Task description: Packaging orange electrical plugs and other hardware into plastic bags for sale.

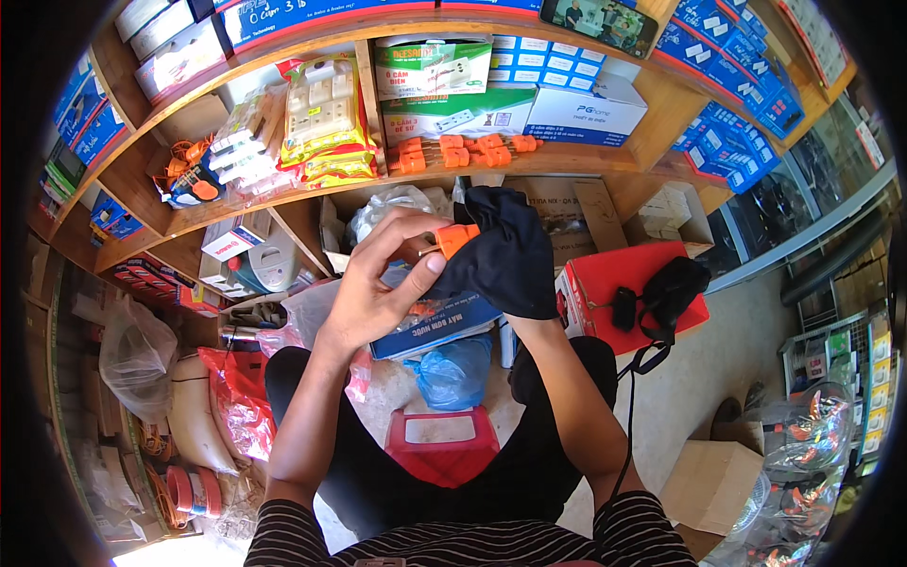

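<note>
An orange electrical plug [455, 241] with metal prongs is between my two hands in front of the shelves. The fingers and thumb of my left hand [390, 273] close on its prong end. A black cloth [506, 248] covers my right hand [524, 283] and presses against the plug's other end; the fingers under it are hidden. Beyond my hands, several more orange plugs [489, 152] lie in rows on the wooden shelf, in front of the socket boxes.
Wooden shelving [418, 173] with boxes curves ahead. A red box [623, 298] with a black strap stands at right. Below my hands are a blue pump box [432, 329], a blue plastic bag [453, 372] and a red stool [443, 453]. A phone [602, 25] rests on the upper shelf.
</note>
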{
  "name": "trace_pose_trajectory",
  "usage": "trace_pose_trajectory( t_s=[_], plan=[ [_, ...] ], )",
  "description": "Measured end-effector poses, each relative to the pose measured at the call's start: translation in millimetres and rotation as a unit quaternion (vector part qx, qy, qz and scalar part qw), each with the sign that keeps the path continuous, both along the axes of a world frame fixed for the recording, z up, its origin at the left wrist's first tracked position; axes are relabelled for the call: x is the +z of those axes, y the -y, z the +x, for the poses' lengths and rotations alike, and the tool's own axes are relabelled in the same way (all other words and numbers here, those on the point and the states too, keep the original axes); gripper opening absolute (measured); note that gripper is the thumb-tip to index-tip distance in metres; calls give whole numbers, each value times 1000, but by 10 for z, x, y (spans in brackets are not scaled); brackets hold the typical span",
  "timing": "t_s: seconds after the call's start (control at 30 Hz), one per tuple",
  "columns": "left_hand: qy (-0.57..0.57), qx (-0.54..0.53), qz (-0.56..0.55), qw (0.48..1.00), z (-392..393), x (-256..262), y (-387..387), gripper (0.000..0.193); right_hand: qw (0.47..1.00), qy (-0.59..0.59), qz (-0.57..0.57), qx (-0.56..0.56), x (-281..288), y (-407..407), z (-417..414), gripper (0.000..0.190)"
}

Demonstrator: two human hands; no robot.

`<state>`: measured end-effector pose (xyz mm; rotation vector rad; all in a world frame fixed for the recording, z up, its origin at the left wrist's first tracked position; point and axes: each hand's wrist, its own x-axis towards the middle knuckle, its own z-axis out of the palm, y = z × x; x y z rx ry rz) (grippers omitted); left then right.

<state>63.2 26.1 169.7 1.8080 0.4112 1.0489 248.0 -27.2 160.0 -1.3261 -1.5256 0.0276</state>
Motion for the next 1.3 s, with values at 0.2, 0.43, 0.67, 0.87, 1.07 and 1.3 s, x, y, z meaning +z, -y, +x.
trace_pose_trajectory(
  t_s=[0.2,0.43,0.67,0.87,1.07,1.3],
  plan=[
    [-57,50,153,985,-4,-72,-20,36,996,70,20,47,144,49,-177,22],
    [-37,26,-112,993,51,-31,87,28,992,-44,-19,115,206,98,-234,21],
    [63,-32,-502,862,44,-46,-84,36,982,151,31,111,214,74,-153,28],
    [65,-51,-268,960,39,158,16,45,987,142,24,71,172,-13,17,34],
    [20,-4,-349,937,-96,129,-113,51,975,192,-41,106,147,42,-67,34],
    [231,90,-422,872,-231,-72,-523,46,978,112,-159,73,427,219,-297,27]
  ],
)
